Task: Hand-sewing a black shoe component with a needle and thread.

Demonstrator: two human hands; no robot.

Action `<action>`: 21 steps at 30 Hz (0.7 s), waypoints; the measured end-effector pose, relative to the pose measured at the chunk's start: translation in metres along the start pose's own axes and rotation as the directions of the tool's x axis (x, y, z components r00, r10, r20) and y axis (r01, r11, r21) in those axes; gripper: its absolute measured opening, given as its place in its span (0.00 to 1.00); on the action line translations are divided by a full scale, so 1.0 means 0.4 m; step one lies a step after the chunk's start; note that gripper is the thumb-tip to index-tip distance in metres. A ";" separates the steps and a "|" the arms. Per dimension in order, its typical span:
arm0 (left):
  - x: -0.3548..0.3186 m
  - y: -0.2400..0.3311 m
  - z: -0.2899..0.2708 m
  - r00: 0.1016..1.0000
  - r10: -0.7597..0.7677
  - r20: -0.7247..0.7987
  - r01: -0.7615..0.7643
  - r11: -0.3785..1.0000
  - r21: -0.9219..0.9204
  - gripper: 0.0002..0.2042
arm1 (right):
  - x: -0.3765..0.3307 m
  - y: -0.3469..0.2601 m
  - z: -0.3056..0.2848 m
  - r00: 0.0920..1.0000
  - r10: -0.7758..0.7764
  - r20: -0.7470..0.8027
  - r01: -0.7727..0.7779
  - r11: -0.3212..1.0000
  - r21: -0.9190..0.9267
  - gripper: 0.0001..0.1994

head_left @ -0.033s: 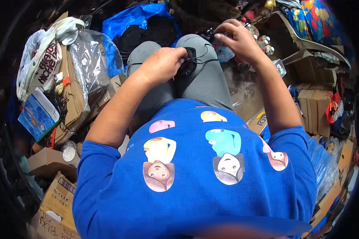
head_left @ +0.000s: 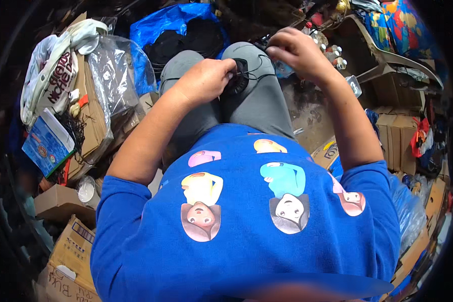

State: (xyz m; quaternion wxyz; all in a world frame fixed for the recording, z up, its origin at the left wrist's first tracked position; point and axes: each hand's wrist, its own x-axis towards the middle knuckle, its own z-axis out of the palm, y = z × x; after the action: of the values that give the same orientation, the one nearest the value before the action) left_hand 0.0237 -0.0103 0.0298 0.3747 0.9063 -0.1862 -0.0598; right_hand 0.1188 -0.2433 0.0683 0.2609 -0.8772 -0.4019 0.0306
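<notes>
My left hand (head_left: 209, 78) is closed over my thighs, with thumb and fingers pinched on a small coil of black cord (head_left: 241, 83). Thin loops of the cord stand out to the right, across my grey-trousered right knee. Higher and farther right, my right hand (head_left: 299, 53) hovers beyond that knee, its fingers curled in toward the thumb. Whether a strand runs between those fingertips is too fine to make out. Past my knees, a larger heap of black cord (head_left: 206, 38) lies in a blue plastic bag (head_left: 148, 27).
At left are a white cloth bag (head_left: 63, 75), clear plastic wrap (head_left: 113, 70), a blue booklet (head_left: 48, 141) and cardboard boxes (head_left: 65, 201). Small bottles (head_left: 332, 53), a curved grey plastic piece (head_left: 372, 73) and more cardboard (head_left: 395, 136) crowd the right side.
My right hand has shifted slightly left, and its fingers have drawn a little closer together. My left hand keeps its hold on the coil.
</notes>
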 end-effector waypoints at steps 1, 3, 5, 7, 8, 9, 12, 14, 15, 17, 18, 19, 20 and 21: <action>-0.006 -0.001 0.001 1.000 -0.007 -0.002 0.007 1.000 -0.003 0.07 | 0.006 -0.050 -0.011 0.985 -0.133 0.110 0.154 0.965 -0.211 0.11; -0.006 -0.008 -0.001 1.000 0.018 0.014 -0.018 0.999 0.046 0.06 | 0.008 -0.094 0.024 0.945 -0.202 0.256 0.283 0.899 -0.334 0.06; -0.007 -0.012 0.002 0.998 0.055 0.000 -0.055 0.995 0.079 0.06 | 0.023 -0.105 0.055 0.907 -0.233 0.350 0.372 0.835 -0.406 0.03; -0.017 -0.020 0.004 0.996 0.089 -0.018 -0.087 0.990 0.113 0.06 | 0.022 -0.085 0.070 0.909 -0.265 0.323 0.378 0.850 -0.368 0.02; -0.028 -0.028 0.000 0.997 0.082 0.002 -0.081 0.990 0.115 0.06 | 0.021 -0.078 0.074 0.911 -0.292 0.292 0.382 0.864 -0.329 0.03; -0.039 -0.035 -0.002 0.997 0.071 0.021 -0.073 0.991 0.116 0.07 | 0.022 -0.073 0.077 0.911 -0.264 0.317 0.361 0.881 -0.304 0.03; -0.070 -0.042 -0.006 0.985 0.167 -0.043 -0.159 0.976 0.147 0.08 | 0.009 -0.073 0.085 0.918 -0.297 0.264 0.344 0.926 -0.154 0.03; -0.098 -0.049 -0.012 0.982 0.175 -0.070 -0.155 0.961 0.229 0.08 | -0.001 -0.057 0.091 0.920 -0.284 0.269 0.330 0.933 -0.144 0.04; -0.114 -0.053 -0.020 0.976 0.199 -0.092 -0.162 0.937 0.311 0.09 | -0.011 -0.041 0.091 0.926 -0.281 0.254 0.326 0.931 -0.161 0.04; -0.168 -0.086 -0.041 0.980 0.159 -0.123 -0.111 0.937 0.330 0.09 | -0.035 -0.003 0.087 0.940 -0.264 0.216 0.302 0.939 -0.164 0.04; -0.207 -0.102 -0.053 0.981 0.116 -0.152 -0.058 0.937 0.344 0.09 | -0.050 0.014 0.075 0.938 -0.267 0.219 0.305 0.939 -0.161 0.04; -0.246 -0.110 -0.075 0.984 0.009 -0.179 0.047 0.952 0.302 0.08 | -0.064 0.035 0.058 0.949 -0.238 0.207 0.278 0.942 -0.187 0.04; -0.287 -0.122 -0.101 0.975 -0.099 -0.200 0.150 0.954 0.259 0.07 | -0.077 0.058 0.043 0.959 -0.210 0.192 0.249 0.945 -0.212 0.04; -0.332 -0.137 -0.122 0.935 -0.229 -0.272 0.280 0.946 0.166 0.05 | -0.094 0.074 0.016 0.981 -0.103 0.167 0.143 0.957 -0.251 0.03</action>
State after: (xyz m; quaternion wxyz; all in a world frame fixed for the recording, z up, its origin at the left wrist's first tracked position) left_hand -0.0708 0.1082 0.0221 0.2904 0.9563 -0.0233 0.0254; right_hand 0.1121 -0.2837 0.0426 0.1128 -0.8723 -0.4750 0.0279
